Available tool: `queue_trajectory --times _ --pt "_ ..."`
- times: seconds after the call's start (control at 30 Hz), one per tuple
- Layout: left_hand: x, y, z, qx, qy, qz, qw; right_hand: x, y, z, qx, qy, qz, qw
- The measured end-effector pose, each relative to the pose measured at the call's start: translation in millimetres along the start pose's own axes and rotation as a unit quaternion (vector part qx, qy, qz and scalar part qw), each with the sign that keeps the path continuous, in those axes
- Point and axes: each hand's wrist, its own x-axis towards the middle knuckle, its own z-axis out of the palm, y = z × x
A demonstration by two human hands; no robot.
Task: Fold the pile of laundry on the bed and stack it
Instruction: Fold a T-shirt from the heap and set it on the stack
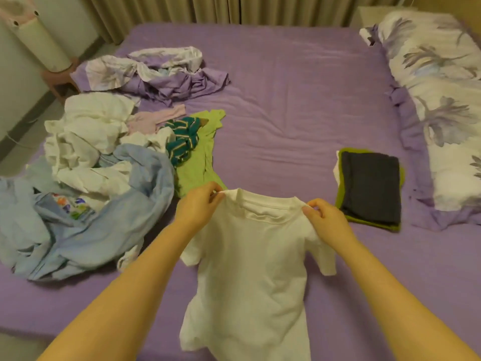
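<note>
Shirt hangs between both hands (pinched at each shoulder).

White T-shirt: held up by shoulders, unfolded, hanging over near edge of bed, collar at top. Unfolded laundry pile on bed's left side: crumpled white pieces, light blue garment, green shirt, teal striped item, pale pink piece. Folded stack right of T-shirt: dark grey piece on top, green beneath, white edge showing at left.
</note>
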Motion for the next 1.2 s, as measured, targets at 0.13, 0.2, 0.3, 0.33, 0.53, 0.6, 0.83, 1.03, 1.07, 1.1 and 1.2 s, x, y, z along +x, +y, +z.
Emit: queue_trajectory --times 0.13,0.2,0.3,0.33,0.53,0.6,0.83,1.03,1.07,1.1,1.2 --pt "33.6 -42.8 55.6 0.024 -0.051 -0.019 0.998 31.6 39.4 53.0 -0.025 -0.006 0.068 0.997" --pt "49.1 -61.1 77.0 0.030 -0.069 -0.021 0.997 46.8 53.5 71.4 -0.049 0.001 0.089 0.995" --pt "76.9 -78.5 100.4 0.041 -0.076 -0.020 0.996 70.2 63.2 88.0 -0.099 0.006 0.086 0.991" --pt "88.3 -81.0 106.8 0.043 -0.075 -0.013 0.996 79.1 64.5 91.3 -0.114 0.012 0.080 0.990" --pt "156.6 -80.2 131.8 0.066 -0.044 0.010 0.997 136.7 62.7 99.4 -0.163 0.081 0.064 0.981" --pt "164.9 -75.9 139.9 0.122 -0.045 0.028 0.991 153.5 65.5 100.5 -0.153 0.067 0.079 0.983" --pt "113.7 -28.0 186.9 0.152 -0.120 0.264 0.945 143.6 102.5 103.1 -0.036 -0.010 0.159 0.987" --pt "94.1 13.5 238.4 0.164 -0.261 0.265 0.914 106.8 146.7 89.6 -0.070 -0.040 0.170 0.982" --pt "97.7 21.1 244.2 0.164 -0.261 0.263 0.914 102.4 153.6 90.3 -0.096 -0.058 0.160 0.981" --pt "103.8 28.8 249.4 0.163 -0.260 0.262 0.915 98.7 158.7 91.2 -0.116 -0.068 0.152 0.979" --pt "124.2 49.2 262.1 0.165 -0.242 0.274 0.916 93.2 168.5 93.6 -0.112 -0.066 0.142 0.981"
